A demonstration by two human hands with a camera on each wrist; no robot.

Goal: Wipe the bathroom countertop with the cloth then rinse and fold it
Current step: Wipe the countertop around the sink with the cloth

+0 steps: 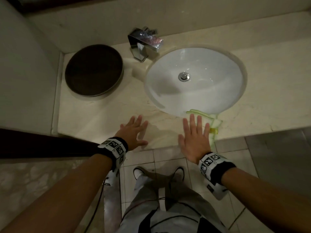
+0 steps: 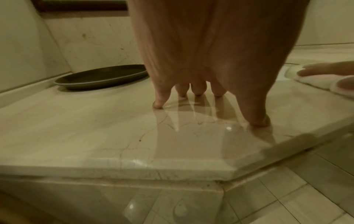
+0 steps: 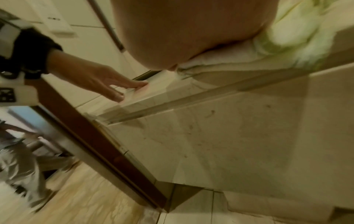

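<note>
A pale green-edged cloth (image 1: 213, 122) lies on the beige marble countertop (image 1: 104, 113) at the sink's front rim, part of it hanging over the counter edge. My right hand (image 1: 195, 132) presses flat on the cloth, fingers straight and spread. In the right wrist view the cloth (image 3: 298, 37) bunches under my palm. My left hand (image 1: 134, 132) rests spread on the bare counter to the left, and its fingertips (image 2: 159, 104) touch the glossy stone. In the left wrist view the cloth (image 2: 316, 82) and my right hand's fingers show at the far right.
A white oval sink (image 1: 193, 79) with a metal drain sits ahead; a chrome tap (image 1: 144, 46) stands behind it. A dark round tray (image 1: 94, 70) lies at the back left. Walls close the left and back. Tiled floor (image 1: 168, 162) lies below the counter edge.
</note>
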